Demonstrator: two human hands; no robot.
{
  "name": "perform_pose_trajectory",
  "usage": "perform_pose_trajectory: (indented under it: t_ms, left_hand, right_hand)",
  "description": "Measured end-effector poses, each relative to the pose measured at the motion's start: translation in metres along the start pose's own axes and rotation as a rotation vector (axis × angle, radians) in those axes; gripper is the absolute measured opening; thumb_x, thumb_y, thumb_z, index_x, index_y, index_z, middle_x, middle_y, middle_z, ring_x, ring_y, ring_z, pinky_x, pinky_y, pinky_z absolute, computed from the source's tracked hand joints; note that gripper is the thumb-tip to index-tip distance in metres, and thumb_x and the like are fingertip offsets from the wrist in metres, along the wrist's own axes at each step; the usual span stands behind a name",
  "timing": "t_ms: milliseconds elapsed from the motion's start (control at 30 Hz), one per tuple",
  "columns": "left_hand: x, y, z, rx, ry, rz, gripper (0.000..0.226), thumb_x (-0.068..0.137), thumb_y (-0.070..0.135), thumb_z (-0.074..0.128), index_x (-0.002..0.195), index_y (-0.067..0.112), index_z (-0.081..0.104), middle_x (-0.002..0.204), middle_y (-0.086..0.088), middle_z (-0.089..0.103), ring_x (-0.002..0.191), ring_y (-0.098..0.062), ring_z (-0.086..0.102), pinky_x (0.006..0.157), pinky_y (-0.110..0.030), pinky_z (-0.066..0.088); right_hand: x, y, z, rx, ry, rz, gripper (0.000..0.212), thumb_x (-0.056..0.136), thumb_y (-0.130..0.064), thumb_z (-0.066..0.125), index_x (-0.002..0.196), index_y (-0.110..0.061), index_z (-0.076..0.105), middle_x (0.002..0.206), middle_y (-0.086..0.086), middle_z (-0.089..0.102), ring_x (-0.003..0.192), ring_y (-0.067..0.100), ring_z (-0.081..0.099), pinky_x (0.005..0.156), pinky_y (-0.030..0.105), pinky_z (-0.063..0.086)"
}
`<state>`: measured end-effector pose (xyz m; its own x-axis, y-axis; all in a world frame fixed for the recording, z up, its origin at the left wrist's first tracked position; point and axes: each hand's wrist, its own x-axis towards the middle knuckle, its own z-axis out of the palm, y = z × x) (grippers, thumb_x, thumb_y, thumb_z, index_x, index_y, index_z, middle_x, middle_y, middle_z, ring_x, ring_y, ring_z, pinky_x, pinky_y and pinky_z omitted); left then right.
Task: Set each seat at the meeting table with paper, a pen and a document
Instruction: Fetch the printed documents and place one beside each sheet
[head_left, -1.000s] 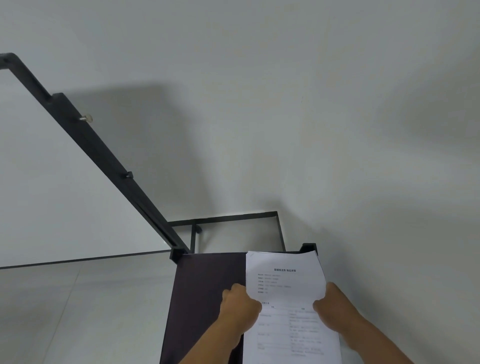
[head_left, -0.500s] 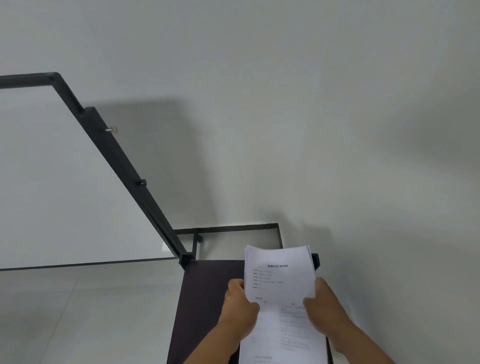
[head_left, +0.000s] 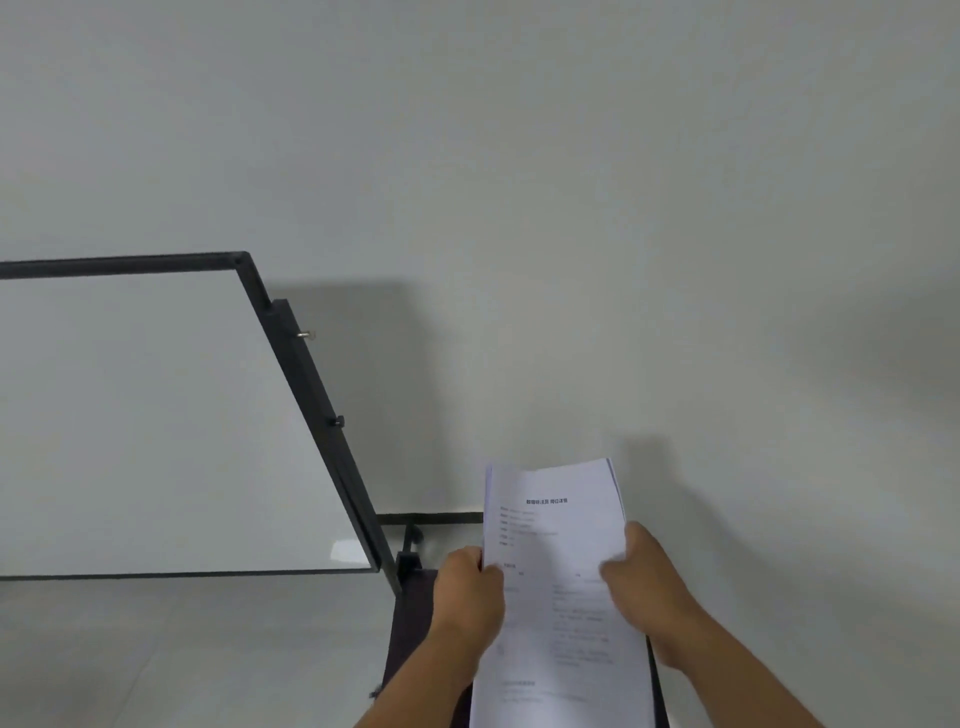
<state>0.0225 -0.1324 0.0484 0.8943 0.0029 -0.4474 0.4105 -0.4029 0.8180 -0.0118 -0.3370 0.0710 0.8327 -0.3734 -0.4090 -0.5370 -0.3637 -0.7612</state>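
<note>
on my feed, person's body as visible: two bare forearms entering from the lower edge. left hand (head_left: 470, 597): bare, no ring, no watch, no glove that i can see; wrist uncovered. right hand (head_left: 647, 582): bare likewise, nothing on the wrist, knuckles slightly blurred. both forearms bare as far as the frame edge; no sleeve or cuff shows on either. no markings, bands or jewellery that i can make out. the rest of the body lies outside my view.
</note>
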Motion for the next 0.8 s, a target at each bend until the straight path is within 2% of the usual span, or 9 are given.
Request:
perform_pose_trajectory:
  t_ms: [67, 133, 233, 300, 533, 633, 700, 767, 800]
  left_hand:
    - [-0.011, 0.026, -0.020, -0.047, 0.038, 0.074, 0.028, 0.107, 0.003, 0.048, 0.084, 0.004, 0.064, 0.077, -0.004, 0.070, 0.064, -0.021, 0.064, 0.053, -0.028, 0.051]
    - [-0.017, 0.046, -0.032, -0.058, 0.075, 0.132, 0.028, 0.108, 0.010, 0.046, 0.081, 0.011, 0.053, 0.072, -0.005, 0.056, 0.061, -0.017, 0.047, 0.055, -0.030, 0.039]
    - [-0.036, 0.091, -0.063, -0.071, 0.126, 0.273, 0.026, 0.112, 0.022, 0.043, 0.093, 0.010, 0.057, 0.079, -0.005, 0.065, 0.066, -0.018, 0.055, 0.058, -0.032, 0.046]
    - [-0.051, 0.122, -0.081, -0.070, 0.163, 0.383, 0.025, 0.114, 0.026, 0.041, 0.099, 0.018, 0.060, 0.085, 0.000, 0.072, 0.071, -0.016, 0.064, 0.063, -0.032, 0.052]
    - [-0.121, 0.232, -0.164, -0.176, 0.324, 0.699, 0.026, 0.117, 0.026, 0.039, 0.100, 0.019, 0.057, 0.077, 0.004, 0.064, 0.062, -0.009, 0.054, 0.056, -0.025, 0.047]
    - [-0.152, 0.265, -0.197, -0.165, 0.377, 0.770, 0.025, 0.117, 0.027, 0.040, 0.101, 0.017, 0.056, 0.081, 0.000, 0.064, 0.065, -0.011, 0.055, 0.056, -0.026, 0.048]
    - [-0.171, 0.281, -0.217, -0.163, 0.375, 0.805, 0.025, 0.117, 0.029, 0.040, 0.103, 0.018, 0.057, 0.091, -0.005, 0.069, 0.073, -0.017, 0.063, 0.061, -0.034, 0.054]
    - [-0.194, 0.295, -0.235, -0.131, 0.383, 0.851, 0.025, 0.117, 0.033, 0.039, 0.106, 0.021, 0.058, 0.098, -0.003, 0.071, 0.085, -0.023, 0.071, 0.070, -0.043, 0.062]
    - [-0.206, 0.302, -0.244, -0.122, 0.388, 0.880, 0.025, 0.117, 0.034, 0.038, 0.107, 0.022, 0.057, 0.099, 0.000, 0.070, 0.089, -0.024, 0.073, 0.071, -0.042, 0.064]
  right_hand:
    - [-0.008, -0.029, -0.011, 0.042, 0.030, -0.048, 0.018, 0.095, 0.001, 0.046, 0.102, -0.013, 0.056, 0.100, 0.008, 0.063, 0.080, 0.020, 0.057, 0.067, 0.030, 0.047]
    - [-0.014, -0.054, -0.021, 0.071, 0.044, -0.082, 0.015, 0.093, 0.002, 0.046, 0.099, -0.008, 0.055, 0.092, 0.006, 0.058, 0.074, 0.018, 0.050, 0.062, 0.029, 0.042]
    - [-0.033, -0.107, -0.043, 0.127, 0.079, -0.178, 0.016, 0.091, 0.003, 0.050, 0.101, -0.006, 0.059, 0.090, 0.008, 0.063, 0.072, 0.018, 0.052, 0.060, 0.029, 0.043]
    - [-0.048, -0.144, -0.056, 0.179, 0.127, -0.249, 0.015, 0.088, 0.001, 0.054, 0.099, -0.007, 0.063, 0.090, 0.008, 0.070, 0.069, 0.019, 0.056, 0.061, 0.030, 0.045]
    - [-0.128, -0.267, -0.108, 0.354, 0.210, -0.574, 0.004, 0.094, -0.003, 0.064, 0.092, -0.004, 0.068, 0.072, -0.001, 0.071, 0.058, 0.013, 0.053, 0.052, 0.024, 0.041]
    - [-0.164, -0.305, -0.123, 0.409, 0.205, -0.699, 0.006, 0.097, -0.006, 0.065, 0.094, -0.006, 0.070, 0.082, 0.003, 0.078, 0.064, 0.020, 0.061, 0.057, 0.031, 0.047]
    - [-0.185, -0.323, -0.130, 0.440, 0.202, -0.774, 0.008, 0.101, -0.008, 0.063, 0.099, -0.011, 0.071, 0.089, 0.000, 0.080, 0.076, 0.031, 0.072, 0.065, 0.035, 0.057]
    - [-0.205, -0.340, -0.135, 0.464, 0.181, -0.853, 0.013, 0.105, -0.008, 0.060, 0.107, -0.016, 0.071, 0.098, -0.004, 0.082, 0.091, 0.027, 0.078, 0.082, 0.042, 0.065]
    - [-0.214, -0.348, -0.138, 0.476, 0.173, -0.891, 0.016, 0.106, -0.008, 0.059, 0.110, -0.018, 0.071, 0.102, -0.006, 0.082, 0.094, 0.022, 0.079, 0.088, 0.045, 0.065]
